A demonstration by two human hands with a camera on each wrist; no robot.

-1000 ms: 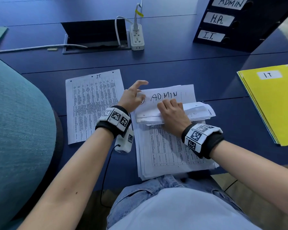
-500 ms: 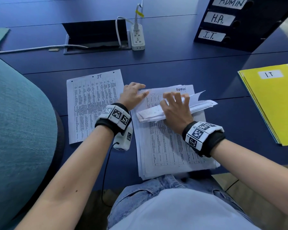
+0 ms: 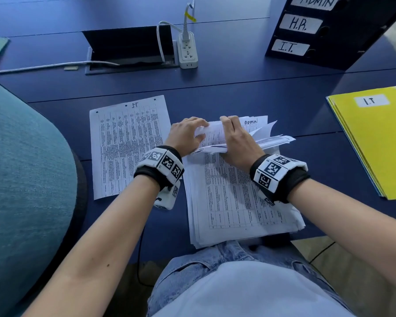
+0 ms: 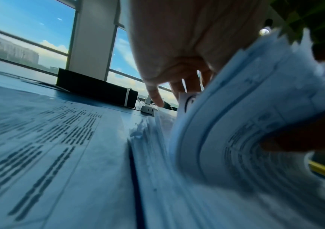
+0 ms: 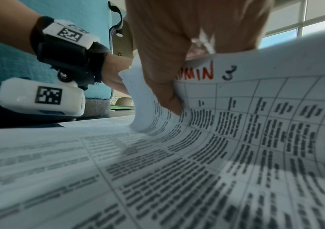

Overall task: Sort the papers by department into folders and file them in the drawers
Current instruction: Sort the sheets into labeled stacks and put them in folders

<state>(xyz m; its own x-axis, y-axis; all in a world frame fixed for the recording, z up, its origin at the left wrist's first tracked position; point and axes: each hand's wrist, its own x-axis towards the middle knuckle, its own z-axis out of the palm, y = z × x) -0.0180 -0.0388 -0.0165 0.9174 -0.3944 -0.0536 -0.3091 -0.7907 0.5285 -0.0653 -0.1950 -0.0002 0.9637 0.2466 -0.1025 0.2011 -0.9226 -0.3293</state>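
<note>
White papers (image 3: 236, 202) curl under right hand (image 3: 237, 143)

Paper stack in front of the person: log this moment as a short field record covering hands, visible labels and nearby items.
left hand: left hand pinches the curled-back sheets at their left edge
right hand: right hand grips the curled-back sheets of the paper stack
label under the fold: ADMIN
single sheet: loose sheet lies flat to the left, apart from the stack
folder: yellow folder labelled I.T, closed, to the right
drawers: drawer unit labelled ADMIN, H.R., I.T., at the far right
</note>
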